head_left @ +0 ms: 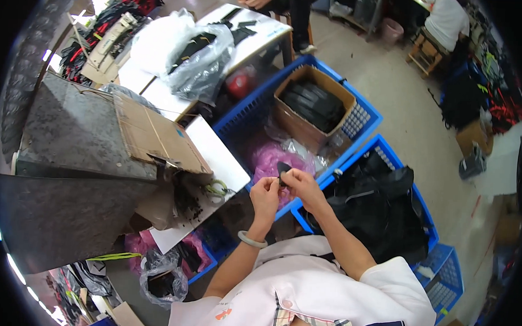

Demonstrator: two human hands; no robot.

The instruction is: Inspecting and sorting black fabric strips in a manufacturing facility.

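Both my hands meet in front of my body, with a small black piece of material [283, 168] between them. The fingers of my left hand [265, 199] are pinched on its lower left side. My right hand [304, 186] grips it from the right, and its dark tip sticks up above the fingers. What exactly the piece is, I cannot make out. Below and behind the hands lies pink plastic wrapping [272, 157] inside a large blue plastic crate [327, 67]. That crate also holds a cardboard box [305, 133] filled with stacked black pieces [315, 104].
At left stands a grey metal machine [72, 127] with a cardboard sheet [153, 130] on it, beside a white tabletop [215, 144]. A second blue crate [425, 220] holds black fabric [374, 207]. Beyond, a white table [265, 34] bears plastic bags [204, 63]. Other people are nearby.
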